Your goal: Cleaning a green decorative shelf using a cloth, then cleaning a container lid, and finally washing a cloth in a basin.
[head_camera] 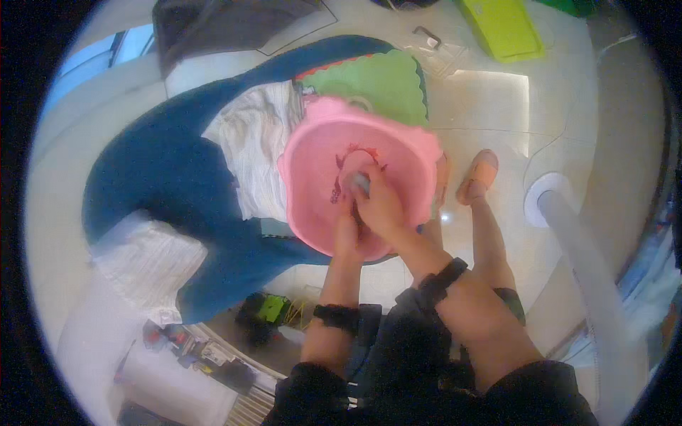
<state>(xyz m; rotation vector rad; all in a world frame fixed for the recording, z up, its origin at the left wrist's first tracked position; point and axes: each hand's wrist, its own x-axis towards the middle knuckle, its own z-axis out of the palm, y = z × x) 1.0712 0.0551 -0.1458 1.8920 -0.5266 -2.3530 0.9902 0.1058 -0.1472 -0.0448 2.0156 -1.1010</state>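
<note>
A pink plastic basin [314, 175] with a printed pattern on its bottom stands before me. Both of my hands are inside it, close together. My right hand [378, 202] has its fingers curled around a small greyish object [360, 182], too blurred to name. Beside it, my left hand [347, 226] has its fingertips near the same object; whether it also grips it cannot be made out. A striped white cloth [261, 149] lies at the basin's left side, and a green mat with a scalloped edge [367, 80] lies beyond the basin.
A dark blue cover [154, 154] spreads under the basin and cloth. A second white cloth [154, 261] lies at its lower left. A lime-green plastic tray [503, 32] is at the upper right. A white pipe [581, 266] rises on the right, and an orange slipper [482, 170] is on the floor.
</note>
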